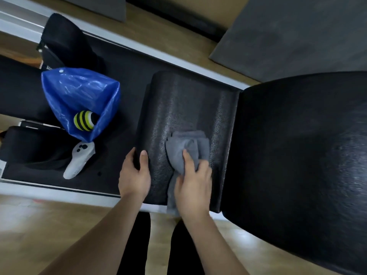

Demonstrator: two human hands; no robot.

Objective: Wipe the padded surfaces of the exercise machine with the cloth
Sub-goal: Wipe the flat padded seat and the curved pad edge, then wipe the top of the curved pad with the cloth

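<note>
Head view, looking down on the machine. A textured black pad sits at frame centre, its long axis running from the lower edge toward the upper centre; a larger smooth pad butts against it on the right of the frame. The grey cloth lies bunched on the near half of the textured pad, with a tail trailing over the near edge. Right hand rests on the cloth, fingers loosely curled into the folds and forefinger extended along it, pressing it to the pad. Left hand grips the pad's left edge, thumb on top and fingers wrapped over the side, apparently steadying it. Key relation: the cloth is under the right hand, and the unwiped length of the pad extends away from both hands toward the upper centre, so the stroke likely runs along that axis; the right hand is the nearer 1 and the working 1. The smooth pad lies to the right of the right hand, an easy next reach. Judgement: wiping is under way, with most padding not yet covered. At left of frame, on the dark deck: a blue bag holding a striped ball, and a white controller just below it.
</note>
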